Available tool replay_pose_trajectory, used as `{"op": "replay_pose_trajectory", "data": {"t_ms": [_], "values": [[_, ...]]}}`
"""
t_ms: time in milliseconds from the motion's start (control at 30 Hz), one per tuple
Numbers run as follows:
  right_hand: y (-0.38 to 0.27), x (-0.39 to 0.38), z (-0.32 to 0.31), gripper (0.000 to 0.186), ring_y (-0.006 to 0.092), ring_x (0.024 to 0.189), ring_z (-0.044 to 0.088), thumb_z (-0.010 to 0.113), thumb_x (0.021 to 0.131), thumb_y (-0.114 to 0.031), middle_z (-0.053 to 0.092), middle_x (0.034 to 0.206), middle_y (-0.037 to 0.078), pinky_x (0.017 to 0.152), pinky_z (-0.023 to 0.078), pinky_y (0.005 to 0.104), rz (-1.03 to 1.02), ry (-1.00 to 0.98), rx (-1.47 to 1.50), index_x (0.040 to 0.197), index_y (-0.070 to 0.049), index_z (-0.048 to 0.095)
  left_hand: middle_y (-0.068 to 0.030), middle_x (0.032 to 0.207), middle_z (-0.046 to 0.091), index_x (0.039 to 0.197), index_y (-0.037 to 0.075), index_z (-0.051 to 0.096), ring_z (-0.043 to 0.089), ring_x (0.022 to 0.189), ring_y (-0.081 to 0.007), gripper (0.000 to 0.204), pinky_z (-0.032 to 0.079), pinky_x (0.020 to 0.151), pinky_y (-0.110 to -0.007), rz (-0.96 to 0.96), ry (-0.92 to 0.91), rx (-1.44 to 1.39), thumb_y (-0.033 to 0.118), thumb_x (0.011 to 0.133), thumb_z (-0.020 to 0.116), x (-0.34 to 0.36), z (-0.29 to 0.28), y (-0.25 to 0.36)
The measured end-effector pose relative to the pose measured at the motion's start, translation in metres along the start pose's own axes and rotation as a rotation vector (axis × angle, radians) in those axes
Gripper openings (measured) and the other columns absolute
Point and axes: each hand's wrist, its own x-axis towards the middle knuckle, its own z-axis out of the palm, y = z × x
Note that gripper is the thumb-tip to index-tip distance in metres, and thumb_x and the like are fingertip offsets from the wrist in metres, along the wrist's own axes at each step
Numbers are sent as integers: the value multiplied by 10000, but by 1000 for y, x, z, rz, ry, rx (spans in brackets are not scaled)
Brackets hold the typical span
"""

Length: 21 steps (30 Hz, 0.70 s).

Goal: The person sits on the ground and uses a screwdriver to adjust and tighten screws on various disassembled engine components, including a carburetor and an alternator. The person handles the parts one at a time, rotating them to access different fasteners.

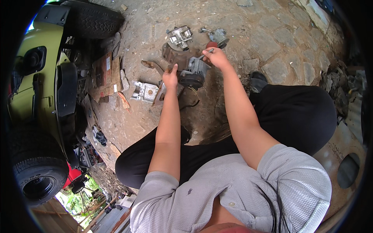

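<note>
A rusty brown metal bracket (169, 52) lies on the ground in front of me, joined to or against a grey ribbed alternator-like part (196, 69) with a dark pulley. My left hand (170, 75) grips the bracket's lower part. My right hand (213, 57) is closed on a slim grey metal tool (205, 53) over the top of the ribbed part. Around them lie two silver castings, one above (180, 37) and one lower left (143, 91), a curved rusty piece (150, 65), and a small metal part with a red body (211, 44).
A green vehicle (31, 89) with large black tyres stands along the left. Flattened cardboard (103, 77) lies beside it. Rubble and scrap (342, 93) line the right, near a metal panel (332, 155) with a hole. Stone paving (272, 35) is at the upper right.
</note>
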Motion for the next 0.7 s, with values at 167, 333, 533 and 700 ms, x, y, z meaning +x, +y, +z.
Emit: {"op": "replay_pose_trajectory", "data": {"t_ms": [167, 333, 533, 700], "values": [[6, 5, 1, 314, 196, 774, 698, 712, 983, -319, 787, 835, 77, 783, 543, 360, -25, -121, 31, 1051, -17, 762, -45, 848, 676, 950, -43, 683, 589, 728, -124, 368, 485, 669, -300, -60, 6, -58, 301, 941, 814, 2, -9, -6], [-5, -2, 4, 288, 189, 778, 703, 696, 993, -297, 791, 848, 77, 775, 541, 361, -59, -39, -44, 1064, -27, 769, -42, 845, 668, 933, -31, 677, 585, 714, -126, 371, 484, 658, -305, -93, -11, -46, 311, 935, 823, 4, -18, -9], [-5, -3, 2, 286, 180, 767, 685, 689, 999, -289, 779, 831, 82, 761, 528, 358, -13, -16, -30, 1055, -21, 770, -56, 864, 684, 945, -49, 685, 589, 720, -129, 380, 486, 654, -305, -60, -17, -23, 303, 928, 828, 7, -11, -5], [10, 7, -3, 276, 163, 819, 673, 672, 1024, -307, 780, 860, 68, 804, 507, 364, -39, 141, -52, 1028, -46, 761, -67, 870, 696, 1008, -86, 697, 592, 722, -125, 420, 483, 647, -300, 4, -40, -54, 302, 923, 833, 8, 1, -1]]}}
